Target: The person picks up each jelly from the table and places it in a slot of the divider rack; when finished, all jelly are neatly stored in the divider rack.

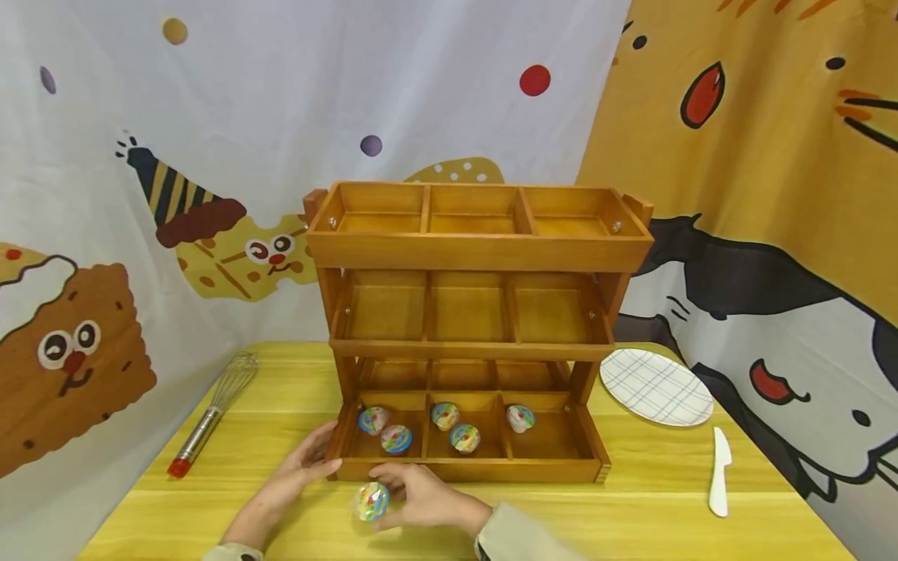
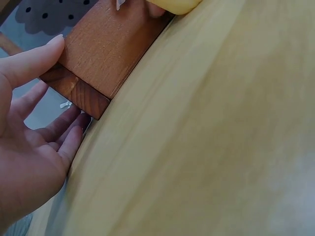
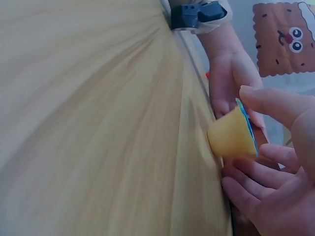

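Observation:
A tiered wooden shelf rack (image 1: 480, 253) stands on the table, each tier split into three compartments. My left hand (image 1: 300, 467) holds its lower left front corner, thumb on the front board (image 2: 106, 46) and fingers along the side. In front of that tier, my right hand (image 1: 424, 499) pinches a small jelly cup (image 1: 372, 501) by its rim, between thumb and fingers. In the right wrist view this jelly cup (image 3: 231, 135) is yellow with a blue-edged lid, tilted close over the table. Jelly cups sit in the bottom tier: two left, two middle, one white jelly cup (image 1: 521, 418) right.
On the left of the table lies a whisk (image 1: 213, 417) with a red handle end. At the right, a checked white plate (image 1: 657, 387) lies beside the rack, with a white plastic knife (image 1: 719, 471) in front of it. A printed curtain (image 1: 449, 86) hangs behind.

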A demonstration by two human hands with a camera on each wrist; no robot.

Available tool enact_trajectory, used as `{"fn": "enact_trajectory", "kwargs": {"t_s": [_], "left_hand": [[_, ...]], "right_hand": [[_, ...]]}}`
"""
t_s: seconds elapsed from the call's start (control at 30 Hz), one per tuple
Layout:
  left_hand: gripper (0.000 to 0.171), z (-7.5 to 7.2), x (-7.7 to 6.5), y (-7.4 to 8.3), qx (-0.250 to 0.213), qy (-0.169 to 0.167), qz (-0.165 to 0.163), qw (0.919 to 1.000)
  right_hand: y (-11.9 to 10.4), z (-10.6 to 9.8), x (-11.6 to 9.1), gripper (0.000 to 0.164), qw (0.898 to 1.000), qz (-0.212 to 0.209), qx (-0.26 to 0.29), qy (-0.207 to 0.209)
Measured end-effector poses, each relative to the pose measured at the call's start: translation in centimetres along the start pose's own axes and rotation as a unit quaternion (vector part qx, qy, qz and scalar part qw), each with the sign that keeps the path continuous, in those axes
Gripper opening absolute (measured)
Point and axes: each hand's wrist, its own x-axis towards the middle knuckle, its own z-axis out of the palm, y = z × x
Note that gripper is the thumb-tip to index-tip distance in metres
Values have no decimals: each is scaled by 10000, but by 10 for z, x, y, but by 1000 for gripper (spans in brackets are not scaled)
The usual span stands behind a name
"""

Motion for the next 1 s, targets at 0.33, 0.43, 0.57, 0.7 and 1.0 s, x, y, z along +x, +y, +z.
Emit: {"fn": "enact_trajectory", "kwargs": {"t_s": [0.33, 0.43, 0.57, 0.7, 1.0], "left_hand": [[64, 2, 0, 3, -45, -44, -29, 10000], [64, 1, 0, 1, -32, -45, -39, 10000], [64, -1, 2, -3, -36, -37, -8, 10000], [64, -2, 4, -5, -88, 77, -49, 9999], [66, -2, 3, -2, 119, 1, -66, 9999]], "right_hand": [[-4, 8, 7, 53, 9996, 13, -46, 270], [-1, 6, 1, 53, 9994, -33, -17, 334], [4, 0, -13, 52, 9986, -43, -31, 524], [10, -14, -37, 51, 9961, -128, -7, 872], [25, -71, -110, 50, 9892, -342, 219, 1411]]}}
